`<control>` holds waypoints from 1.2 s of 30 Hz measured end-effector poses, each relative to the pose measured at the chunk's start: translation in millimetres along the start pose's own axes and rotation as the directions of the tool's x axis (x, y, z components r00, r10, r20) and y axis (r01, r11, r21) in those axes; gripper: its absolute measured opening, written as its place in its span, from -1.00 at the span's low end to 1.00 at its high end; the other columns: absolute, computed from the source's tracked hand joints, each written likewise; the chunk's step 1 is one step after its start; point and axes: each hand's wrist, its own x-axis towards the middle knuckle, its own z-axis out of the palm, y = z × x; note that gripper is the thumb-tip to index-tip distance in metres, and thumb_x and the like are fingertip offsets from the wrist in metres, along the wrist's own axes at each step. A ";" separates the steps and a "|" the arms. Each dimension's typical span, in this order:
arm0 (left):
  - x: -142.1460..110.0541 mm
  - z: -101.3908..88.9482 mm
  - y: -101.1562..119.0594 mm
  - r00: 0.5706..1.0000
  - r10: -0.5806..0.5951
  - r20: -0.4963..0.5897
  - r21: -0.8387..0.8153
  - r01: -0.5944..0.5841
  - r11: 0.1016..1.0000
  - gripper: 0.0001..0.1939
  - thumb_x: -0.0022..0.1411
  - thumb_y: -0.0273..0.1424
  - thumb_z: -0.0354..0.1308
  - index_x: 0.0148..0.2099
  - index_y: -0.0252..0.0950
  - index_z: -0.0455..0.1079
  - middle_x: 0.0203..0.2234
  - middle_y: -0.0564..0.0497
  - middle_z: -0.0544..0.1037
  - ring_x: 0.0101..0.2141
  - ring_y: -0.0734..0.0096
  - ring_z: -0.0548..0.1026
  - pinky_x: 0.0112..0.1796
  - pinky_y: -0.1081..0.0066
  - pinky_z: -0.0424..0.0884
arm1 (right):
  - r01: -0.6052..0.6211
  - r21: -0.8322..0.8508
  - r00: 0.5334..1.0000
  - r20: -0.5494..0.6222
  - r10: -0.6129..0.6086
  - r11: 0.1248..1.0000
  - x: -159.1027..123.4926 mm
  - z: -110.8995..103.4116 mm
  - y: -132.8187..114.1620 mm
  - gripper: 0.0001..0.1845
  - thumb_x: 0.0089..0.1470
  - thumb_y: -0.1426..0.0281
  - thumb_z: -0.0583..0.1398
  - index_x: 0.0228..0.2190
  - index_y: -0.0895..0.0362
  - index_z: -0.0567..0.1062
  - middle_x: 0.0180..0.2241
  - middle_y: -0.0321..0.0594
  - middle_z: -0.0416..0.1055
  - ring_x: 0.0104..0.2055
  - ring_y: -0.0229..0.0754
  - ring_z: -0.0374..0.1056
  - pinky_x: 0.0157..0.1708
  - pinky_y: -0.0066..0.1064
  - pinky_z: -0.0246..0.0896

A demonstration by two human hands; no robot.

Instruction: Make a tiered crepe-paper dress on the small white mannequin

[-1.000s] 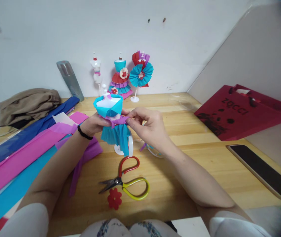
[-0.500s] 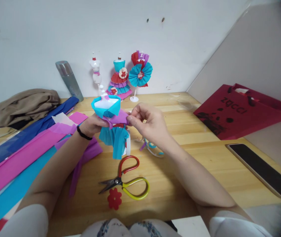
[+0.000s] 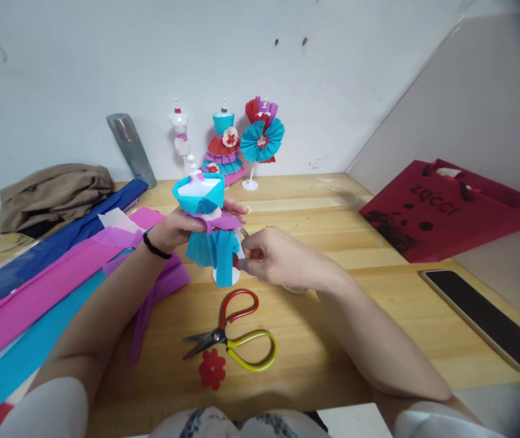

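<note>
My left hand point(image 3: 175, 228) grips a small white mannequin point(image 3: 205, 222) at the waist. The mannequin wears a teal crepe-paper collar, a purple paper band and a teal pleated skirt, and its white round base point(image 3: 223, 277) rests on the wooden table point(image 3: 333, 316). My right hand point(image 3: 271, 258) sits lower, just right of the skirt, with fingers pinched together near the skirt's edge; what they pinch is hidden. Red-and-yellow scissors point(image 3: 232, 337) lie open on the table in front of me, with a red paper flower point(image 3: 212, 369) beside them.
Sheets of blue, pink, purple and teal crepe paper point(image 3: 36, 292) cover the left side. Three dressed or bare mannequins point(image 3: 226, 149) and a grey bottle point(image 3: 131, 149) stand at the wall. A red bag point(image 3: 442, 210) and a phone point(image 3: 488, 319) lie right; brown cloth point(image 3: 50, 194) far left.
My right hand let go of the purple band at the waist and dropped down to the skirt's right edge. The mannequin was set upright with its base on the table.
</note>
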 end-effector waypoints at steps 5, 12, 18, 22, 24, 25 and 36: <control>0.3 -0.2 -1.5 0.999 0.007 -0.046 -0.046 -0.009 0.999 -0.43 -0.11 -0.34 0.36 0.03 -0.31 0.54 0.08 -0.24 0.56 0.11 -0.20 0.49 0.05 0.03 0.47 | 0.034 -0.007 0.999 -0.034 -0.034 0.999 -11.2 -6.3 -0.4 -0.64 0.01 0.50 0.18 -0.69 0.14 0.16 -0.66 -0.42 0.03 -0.58 -0.39 -0.09 -0.51 -0.37 -0.25; -2.2 -2.8 0.7 0.989 -0.006 -0.145 -0.013 0.004 1.000 -0.51 -0.16 -0.37 0.41 -0.09 -0.29 0.55 -0.07 -0.21 0.63 0.09 -0.18 0.52 -0.05 0.13 0.52 | 0.077 -0.009 0.992 -0.104 -0.077 0.997 -21.1 -16.1 0.7 -0.73 0.04 0.47 0.15 -0.63 0.12 0.25 -0.65 -0.36 0.19 -0.58 -0.34 0.00 -0.53 -0.39 -0.21; -0.4 1.9 3.8 0.992 -0.023 -0.127 -0.014 0.021 1.000 -0.50 -0.16 -0.31 0.43 -0.09 -0.29 0.55 -0.12 -0.20 0.65 0.06 -0.19 0.53 -0.06 0.12 0.52 | 0.088 0.034 0.993 -0.082 -0.085 0.996 -27.1 -23.8 5.3 -0.74 0.10 0.38 0.13 -0.60 0.15 0.39 -0.62 -0.30 0.32 -0.58 -0.33 0.02 -0.54 -0.40 -0.17; -0.8 -0.5 0.4 0.991 -0.011 -0.137 -0.018 0.009 1.000 -0.54 -0.14 -0.30 0.45 -0.12 -0.28 0.56 -0.14 -0.21 0.65 0.08 -0.19 0.51 -0.04 0.10 0.50 | 0.131 0.097 0.986 -0.118 -0.119 0.987 -29.1 -27.1 7.2 -0.71 0.11 0.35 0.11 -0.61 0.15 0.38 -0.64 -0.32 0.26 -0.56 -0.32 0.05 -0.52 -0.41 -0.10; -0.8 -0.7 -0.1 0.994 -0.016 -0.112 -0.034 0.013 0.999 -0.54 -0.13 -0.29 0.45 -0.11 -0.26 0.56 -0.11 -0.21 0.65 0.08 -0.20 0.51 -0.03 0.09 0.50 | 0.158 0.123 0.976 -0.169 -0.136 0.980 -29.5 -28.6 8.1 -0.70 0.11 0.34 0.11 -0.62 0.14 0.34 -0.64 -0.34 0.22 -0.56 -0.32 0.06 -0.51 -0.41 -0.08; -0.7 -0.4 0.0 0.995 -0.021 -0.102 -0.040 0.017 0.999 -0.54 -0.12 -0.30 0.44 -0.11 -0.26 0.56 -0.10 -0.21 0.64 0.08 -0.20 0.51 -0.02 0.08 0.50 | 0.168 0.132 0.971 -0.195 -0.141 0.977 -29.6 -29.3 8.5 -0.69 0.11 0.33 0.12 -0.62 0.13 0.32 -0.64 -0.35 0.20 -0.56 -0.32 0.06 -0.51 -0.41 -0.08; -1.3 7.4 11.6 0.961 0.066 -0.268 0.023 -0.062 0.998 -0.46 -0.18 -0.48 0.35 -0.04 -0.29 0.52 -0.13 -0.11 0.66 0.04 -0.08 0.55 0.09 0.05 0.46 | 0.133 0.191 0.968 -0.234 -0.086 0.973 -27.5 -29.9 10.7 -0.62 0.14 0.25 0.13 -0.63 0.10 0.19 -0.62 -0.36 0.13 -0.54 -0.33 0.05 -0.51 -0.41 -0.08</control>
